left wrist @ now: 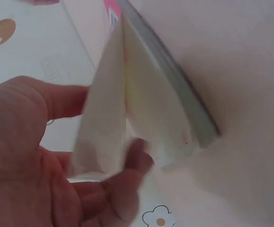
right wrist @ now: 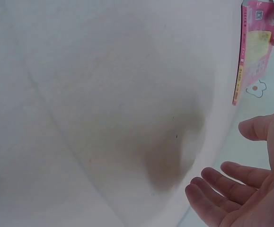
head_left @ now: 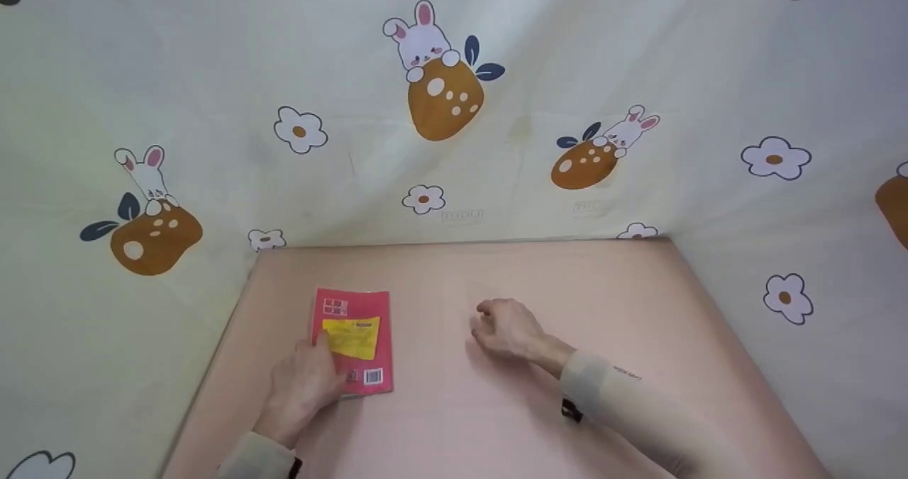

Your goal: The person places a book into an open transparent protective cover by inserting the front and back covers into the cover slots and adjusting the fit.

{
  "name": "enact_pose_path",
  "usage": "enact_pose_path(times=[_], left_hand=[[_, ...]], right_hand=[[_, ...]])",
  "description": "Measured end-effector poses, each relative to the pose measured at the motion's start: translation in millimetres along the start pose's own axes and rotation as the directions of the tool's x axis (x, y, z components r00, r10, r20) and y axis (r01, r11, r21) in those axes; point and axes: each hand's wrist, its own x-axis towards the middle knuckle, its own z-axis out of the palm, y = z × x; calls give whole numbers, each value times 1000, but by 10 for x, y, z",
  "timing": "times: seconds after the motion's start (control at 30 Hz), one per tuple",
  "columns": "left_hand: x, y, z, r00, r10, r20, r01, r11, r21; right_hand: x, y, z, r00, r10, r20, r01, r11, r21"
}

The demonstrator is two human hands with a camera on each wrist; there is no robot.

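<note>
A pink book (head_left: pixel 385 340) with a yellow panel and a barcode lies on the left part of the table, cover up. My left hand (head_left: pixel 301 383) grips its left edge, thumb on the cover. The left wrist view shows the pale pages (left wrist: pixel 163 104) fanned apart, with the left hand's (left wrist: pixel 42 156) curled fingers at them; the fingertips are blurred. To the right of the book, my right hand (head_left: pixel 512 331) hovers over or rests on the table, I cannot tell which. Its fingers are loosely bent in the right wrist view, and the right hand (right wrist: pixel 245 189) holds nothing.
The pinkish table (head_left: pixel 454 422) ends at a back edge against a pale cloth backdrop (head_left: pixel 340 60) printed with rabbits, fruit and flowers. The cloth also rises along the left and right sides of the table. Dark bands (head_left: pixel 571 409) show at the sleeve cuffs.
</note>
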Motion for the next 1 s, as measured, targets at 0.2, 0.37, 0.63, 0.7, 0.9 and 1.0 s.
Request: enact_pose_path(times=[0.2, 0.37, 0.63, 0.7, 0.9, 1.0], left_hand=[[72, 8, 117, 994, -64, 94, 56, 995, 86], [95, 34, 106, 991, -63, 116, 57, 997, 60], [120, 98, 124, 999, 3, 43, -7, 997, 82], [142, 124, 142, 999, 15, 33, -19, 995, 101], [223, 248, 176, 999, 42, 8, -42, 992, 123], [288, 338, 205, 999, 43, 7, -43, 992, 120]], right_hand=[[13, 0, 5, 1000, 12, -2, -12, 1000, -3], [26, -6, 8, 1000, 26, 10, -25, 1000, -9], [35, -9, 43, 1000, 19, 11, -19, 1000, -12], [34, -8, 49, 1000, 14, 9, -14, 1000, -15], [27, -10, 46, 1000, 16, 7, -16, 1000, -14], [29, -23, 44, 1000, 25, 8, -25, 1000, -4]])
